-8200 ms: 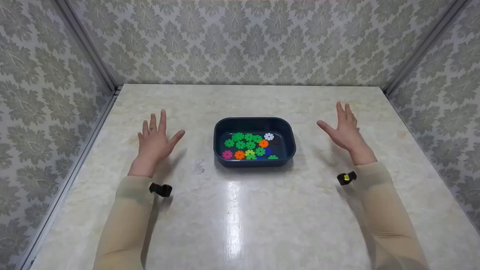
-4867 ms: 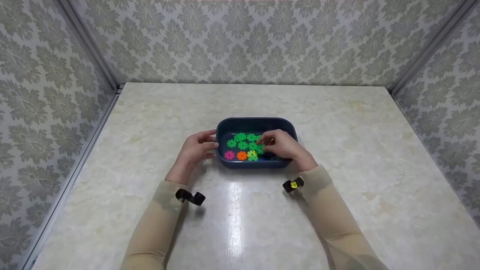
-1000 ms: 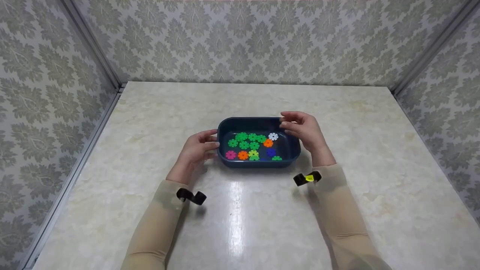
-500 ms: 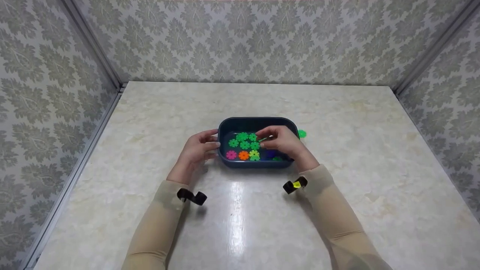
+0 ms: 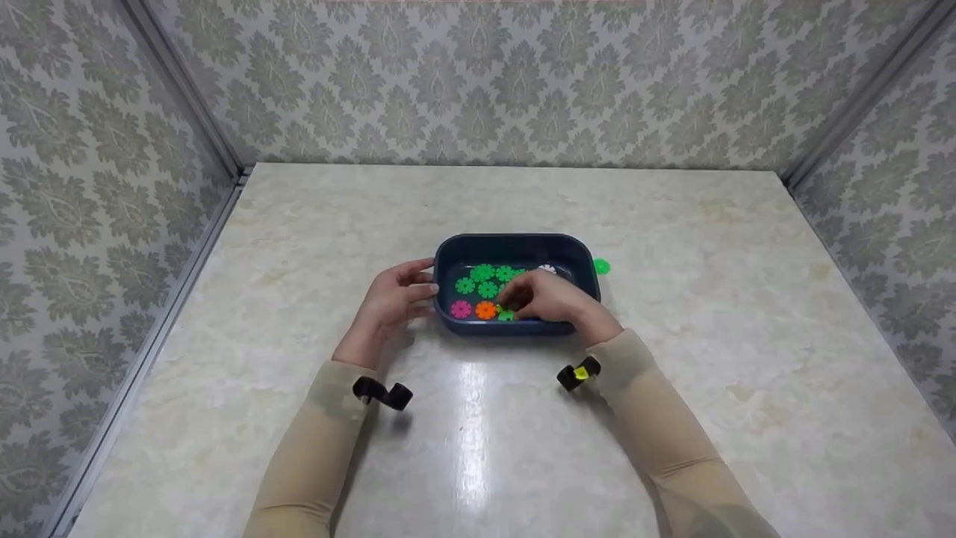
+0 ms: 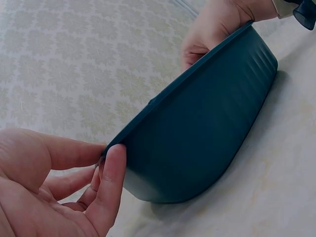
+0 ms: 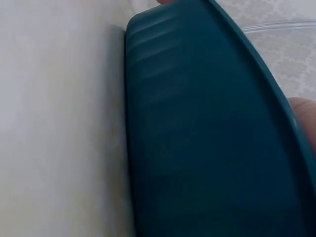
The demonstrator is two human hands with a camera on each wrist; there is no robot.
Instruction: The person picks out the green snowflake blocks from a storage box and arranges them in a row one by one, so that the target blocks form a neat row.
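Observation:
A dark blue-green plastic basin (image 5: pixel 515 327) stands on the table, holding several toothed plastic snowflake discs. My left hand (image 5: pixel 392 299) grips the basin's left end; in the left wrist view, its thumb and fingers (image 6: pixel 112 173) meet at the rim. My right hand (image 5: pixel 553 299) reaches inside, fingers bent downward at a yellow-green disc (image 5: pixel 500 308). The hand mostly covers that disc, so whether the fingertips pinch it is hidden. Left of them lie an orange disc (image 5: pixel 485 310), a pink disc (image 5: pixel 461 308) and green discs (image 5: pixel 483 271). The right wrist view shows mainly the basin's outer wall (image 7: pixel 207 118).
A single green disc (image 5: pixel 602 266) lies on the table just outside the basin's right end. Part of a white disc (image 5: pixel 547 268) shows behind my right hand. Patterned walls (image 5: pixel 478 90) stand behind and beside the marble-look table (image 5: pixel 336 209).
From wide apart, both hands came to the basin. A green disc now lies outside its right end. My right hand moved from the right rim back inside, leftward and nearer; my left hand stays at the rim.

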